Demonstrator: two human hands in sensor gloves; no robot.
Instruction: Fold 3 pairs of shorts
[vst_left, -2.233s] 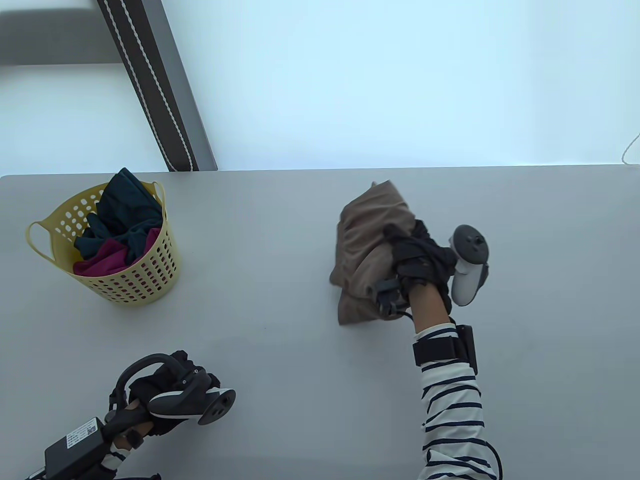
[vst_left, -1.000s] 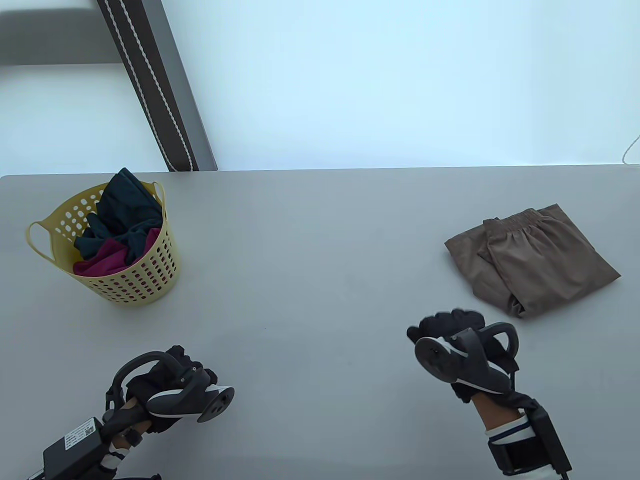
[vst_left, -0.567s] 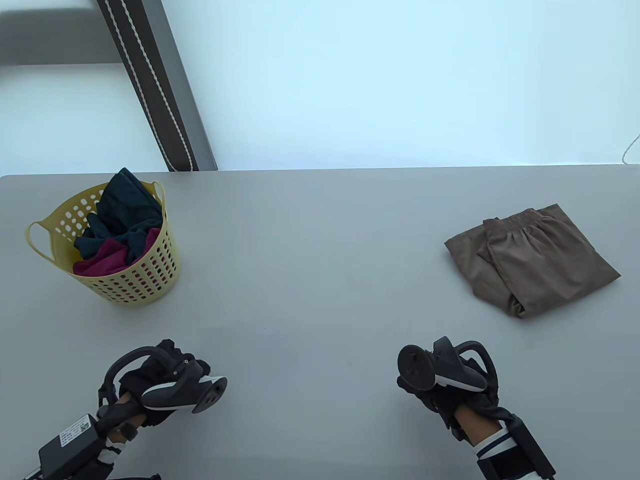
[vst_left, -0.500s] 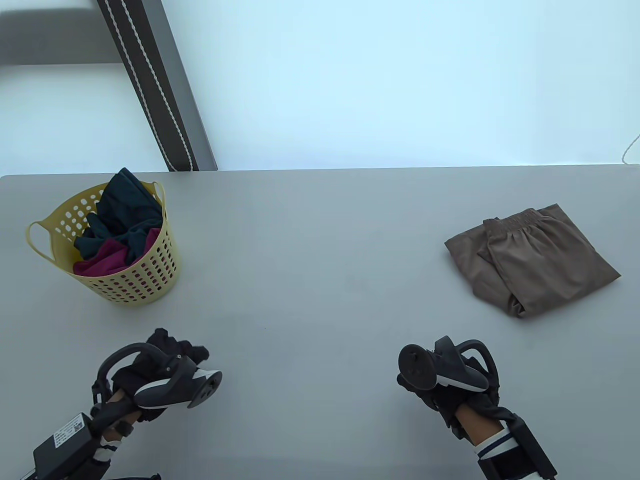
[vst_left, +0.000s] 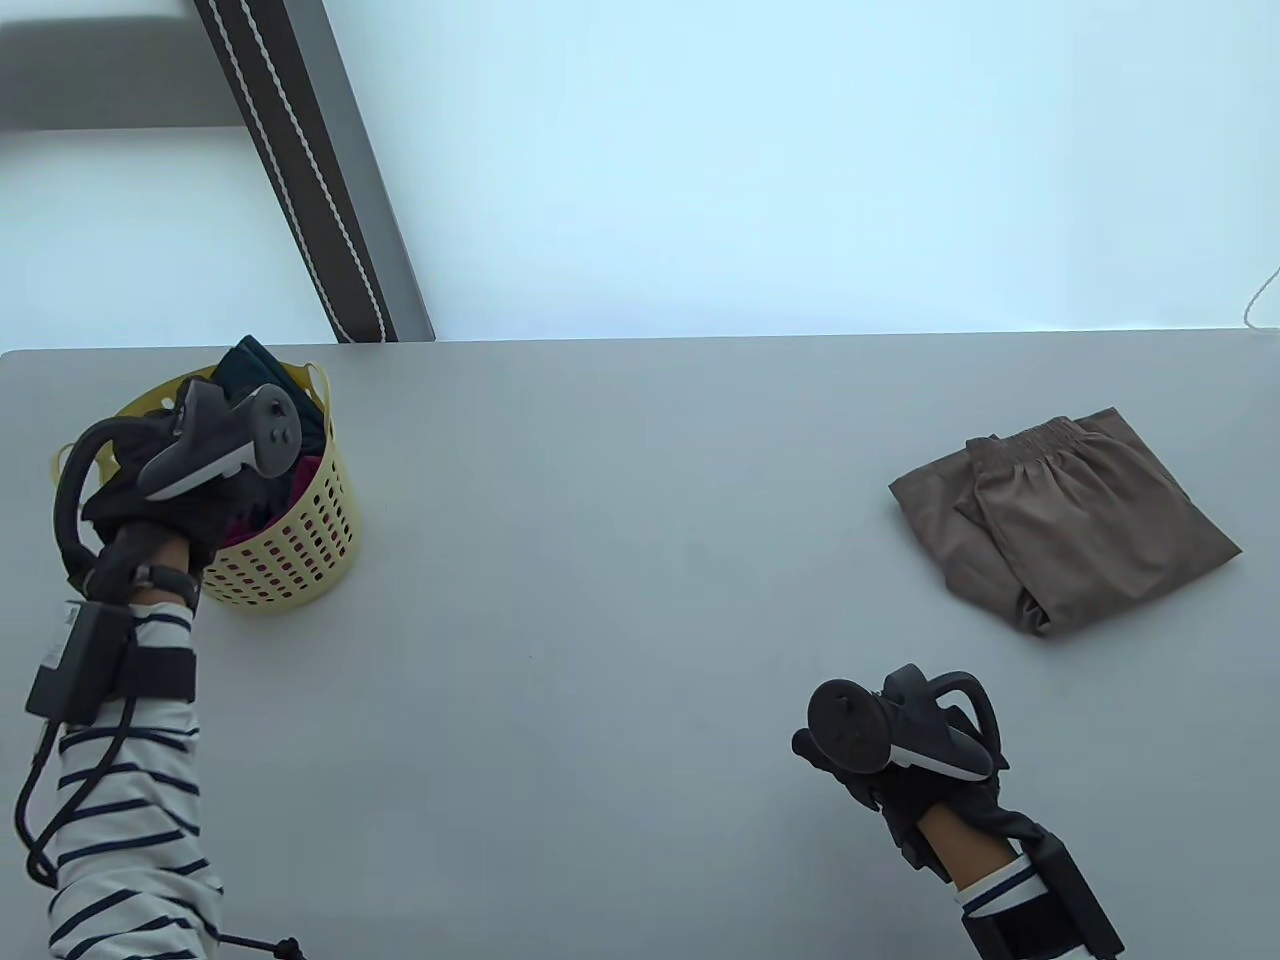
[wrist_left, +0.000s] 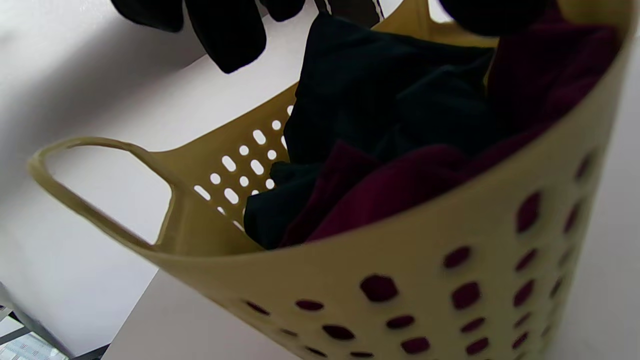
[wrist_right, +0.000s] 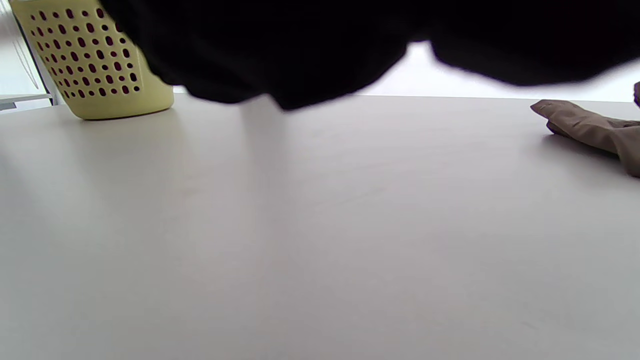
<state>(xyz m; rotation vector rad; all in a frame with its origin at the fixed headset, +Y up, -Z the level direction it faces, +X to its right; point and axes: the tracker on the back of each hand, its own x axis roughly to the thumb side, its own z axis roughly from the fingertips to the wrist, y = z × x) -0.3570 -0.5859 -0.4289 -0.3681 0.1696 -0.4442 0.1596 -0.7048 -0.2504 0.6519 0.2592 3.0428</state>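
— Where are the shorts?
— Brown shorts (vst_left: 1065, 520) lie folded beyond the right hand (vst_left: 900, 770), whose fingers hang loosely curled, holding nothing. Dark and maroon shorts (wrist_left: 400, 150) fill the basket (vst_left: 300, 540) under the left hand (vst_left: 160, 500); its fingers (wrist_left: 225, 35) hang above them, apart.

**Matt plastic, soft cloth, smooth tabletop**

The basket (vst_left: 300, 560) under the left hand (vst_left: 150, 510) was yellow plastic, matt, its wall pierced with rows of holes. Inside it lay soft, dull cloth: dark shorts (wrist_left: 400, 100) and maroon shorts (wrist_left: 400, 185), both crumpled. The tan shorts (vst_left: 1065, 520) beyond the right hand (vst_left: 900, 780) were thin woven cloth, matt, with a gathered elastic waistband. Both gloves were black fabric. The tracker (vst_left: 215, 440) on the left hand was hard grey plastic with a slight sheen. The table (vst_left: 620, 600) was smooth, pale grey and matt. The sleeve (vst_left: 125, 800) was striped knit cloth.
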